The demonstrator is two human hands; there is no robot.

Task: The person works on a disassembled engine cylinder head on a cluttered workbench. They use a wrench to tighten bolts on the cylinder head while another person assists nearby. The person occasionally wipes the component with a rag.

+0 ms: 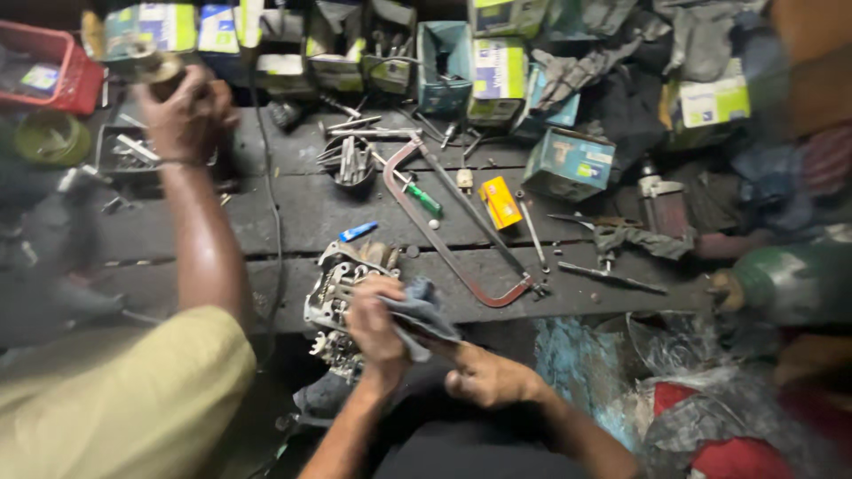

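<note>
Grey rag [422,312] half hides the engine part [342,297] under left hand's [377,324] grip; right hand [488,377] loosely curled, empty.

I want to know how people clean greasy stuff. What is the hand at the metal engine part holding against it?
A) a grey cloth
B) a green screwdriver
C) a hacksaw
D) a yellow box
A: the left hand presses a crumpled grey cloth against the metal engine part; the hacksaw, green screwdriver and yellow box lie untouched on the bench.
</note>
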